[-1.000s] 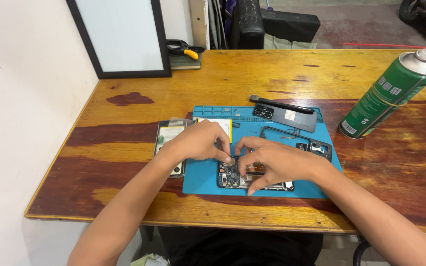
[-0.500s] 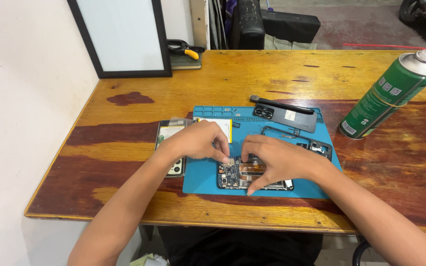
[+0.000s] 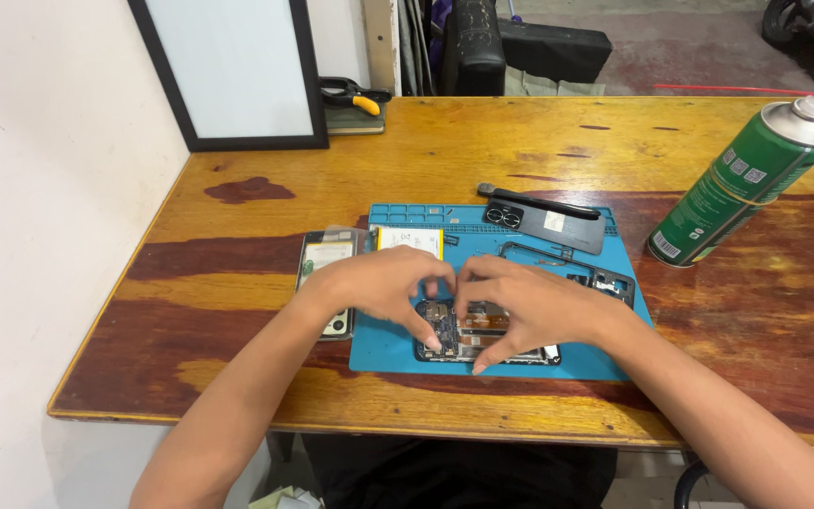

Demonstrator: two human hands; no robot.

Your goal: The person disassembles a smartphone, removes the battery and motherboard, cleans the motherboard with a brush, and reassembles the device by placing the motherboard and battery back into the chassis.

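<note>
Wooden table [image 3: 539,151] glossy, varnished, patchy stain. Blue work mat [image 3: 388,349] matt, rubbery-looking. Green spray can [image 3: 741,184] at 2 o'clock shiny metal, white plastic nozzle. Opened phone [image 3: 482,335] bare circuit boards, dark plastic frame.

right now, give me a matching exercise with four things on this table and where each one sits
Things:
1. opened phone
2. spray can
3. framed panel
4. pliers

Places:
A. leaning on the wall at the table's far left corner
B. on the blue mat, under both hands
C. on the bare wood at the right, off the mat
D. at the far edge, just right of the frame

Pairs: 1-B, 2-C, 3-A, 4-D
</note>
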